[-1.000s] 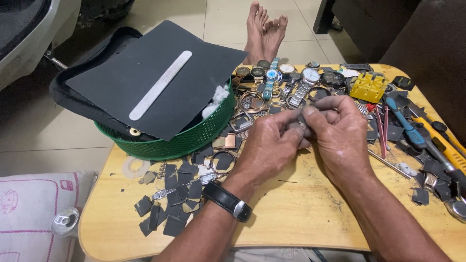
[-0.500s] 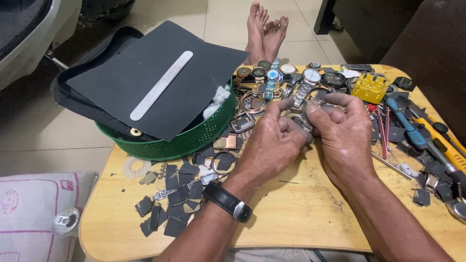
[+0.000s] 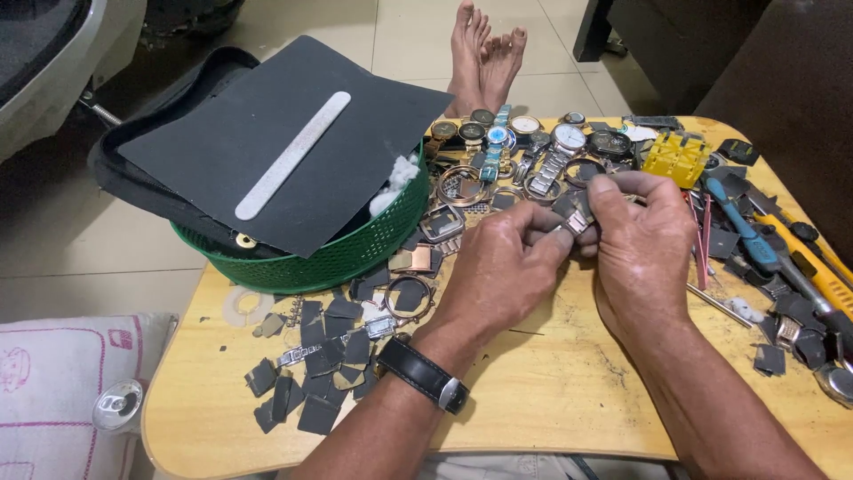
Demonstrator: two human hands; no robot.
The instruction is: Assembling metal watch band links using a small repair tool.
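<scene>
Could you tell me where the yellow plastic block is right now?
In the head view, the yellow plastic block sits at the table's far right, just beyond the right hand, beside the watches.

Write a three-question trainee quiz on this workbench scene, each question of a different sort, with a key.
1. True or false: the left hand and right hand together pinch a small metal watch part.
2. What lies on the black sheet over the green basket? A) a pale flat stick B) a hammer C) a cup
3. Fill in: the left wrist wears a black ____.

Key
1. True
2. A, the pale flat stick
3. wristwatch
</scene>
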